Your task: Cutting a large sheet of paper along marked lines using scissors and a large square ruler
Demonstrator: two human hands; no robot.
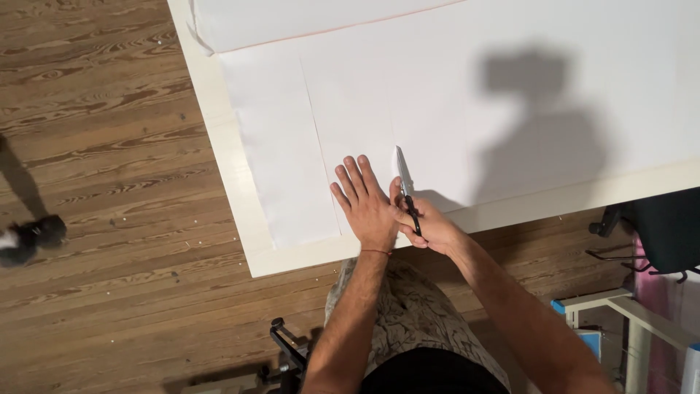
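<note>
Left hand [362, 204] pressed flat, fingers spread, palm down on white sheet [350, 109], holding nothing, just beside the cut line; probably placed so to keep the material from sliding or lifting under the blades. Right hand [430, 228] closed around black handles of scissors [405, 191], blades pointing away from the body, tip resting on the sheet a little beyond the left fingertips. Blades close together or only slightly apart; hard to tell at this size. Hands touching each other at thumb side, near front edge of table [240, 190].

Sheet spread over almost the whole pale table top, several straight lengthwise lines or earlier cuts running from near edge toward far side, dividing it into strips; scissors set on one such line, seemingly to follow it. Second white layer overlapping at far left corner, with a faint pinkish edge.

Dark shadow of head and shoulders cast on sheet to the right. Wooden plank floor [102, 146] at left, dark blurred object [33, 237] lying on it. White frame with blue corner [605, 303] at lower right, pink material beside it; no readable labels or signs. Black hardware [288, 350] below table edge.
</note>
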